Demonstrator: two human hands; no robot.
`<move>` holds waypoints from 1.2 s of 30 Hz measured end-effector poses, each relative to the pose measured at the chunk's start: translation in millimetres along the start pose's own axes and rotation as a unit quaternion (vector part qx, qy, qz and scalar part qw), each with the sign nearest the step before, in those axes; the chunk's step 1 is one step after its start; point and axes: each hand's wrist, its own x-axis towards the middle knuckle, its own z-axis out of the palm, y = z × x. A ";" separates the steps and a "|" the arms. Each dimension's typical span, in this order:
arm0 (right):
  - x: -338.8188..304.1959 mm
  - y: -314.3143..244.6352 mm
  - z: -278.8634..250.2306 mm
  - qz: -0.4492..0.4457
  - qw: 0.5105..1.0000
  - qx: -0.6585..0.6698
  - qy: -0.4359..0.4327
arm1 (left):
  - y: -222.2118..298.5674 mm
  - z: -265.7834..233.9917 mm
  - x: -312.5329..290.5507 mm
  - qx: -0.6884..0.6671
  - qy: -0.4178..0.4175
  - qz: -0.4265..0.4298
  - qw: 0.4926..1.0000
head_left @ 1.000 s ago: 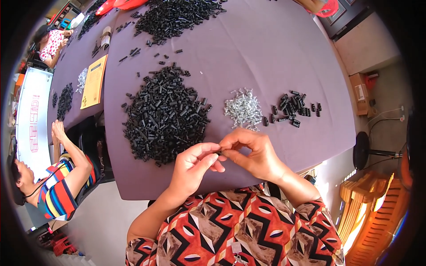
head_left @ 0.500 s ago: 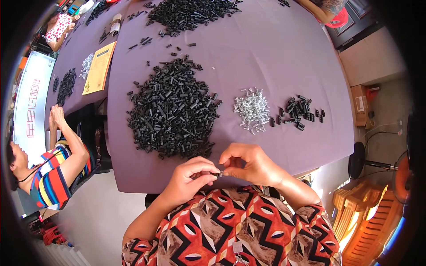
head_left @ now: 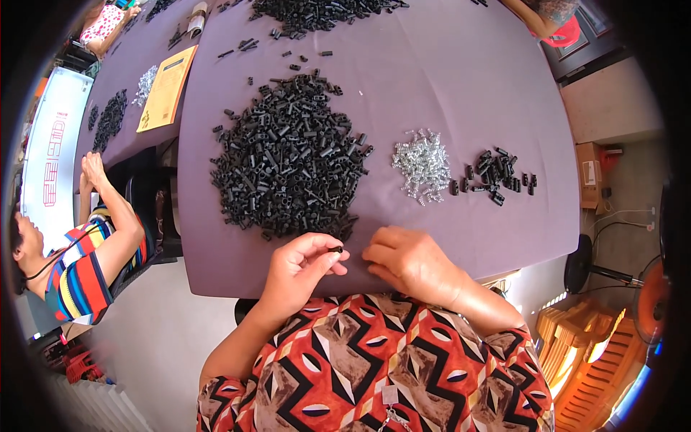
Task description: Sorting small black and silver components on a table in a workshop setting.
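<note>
Between the thumb and fingers of my left hand point(head_left: 299, 270) is a small black plastic tube point(head_left: 335, 250), its end turned toward my right hand. My right hand point(head_left: 414, 261) is beside it, a short gap away. Its fingers are curled and bent down over the table's near edge, and whatever they hold is hidden. Just beyond my left hand lies a big heap of black plastic tubes point(head_left: 288, 158). To its right is a smaller heap of silver metal springs point(head_left: 422, 165). Farther right sits a small group of black tubes point(head_left: 497, 169).
The purple-covered table point(head_left: 461, 72) bears another heap of black tubes point(head_left: 317, 16) at its far side. At the left, a person in a striped shirt point(head_left: 93, 266) sits by a yellow paper point(head_left: 167, 88). A fan point(head_left: 648, 288) and stacked orange plastic stools point(head_left: 597, 360) stand at the right.
A silver spring end showed at the tube between my hands; now it is out of sight. My right hand has drawn away rightward and turned down. The whole view has shifted slightly.
</note>
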 end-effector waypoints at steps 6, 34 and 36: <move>-9.4 1.1 6.6 -0.074 0.993 -0.084 -0.049 | -1.7 2.0 -0.7 0.001 0.000 -0.005 1.000; 22.8 -5.2 -5.3 0.071 0.920 0.367 0.118 | 8.7 12.9 12.6 -0.054 -0.063 -0.058 0.995; 17.6 -0.6 6.6 0.084 0.909 0.391 0.119 | 9.8 13.4 15.0 -0.078 -0.067 -0.055 0.993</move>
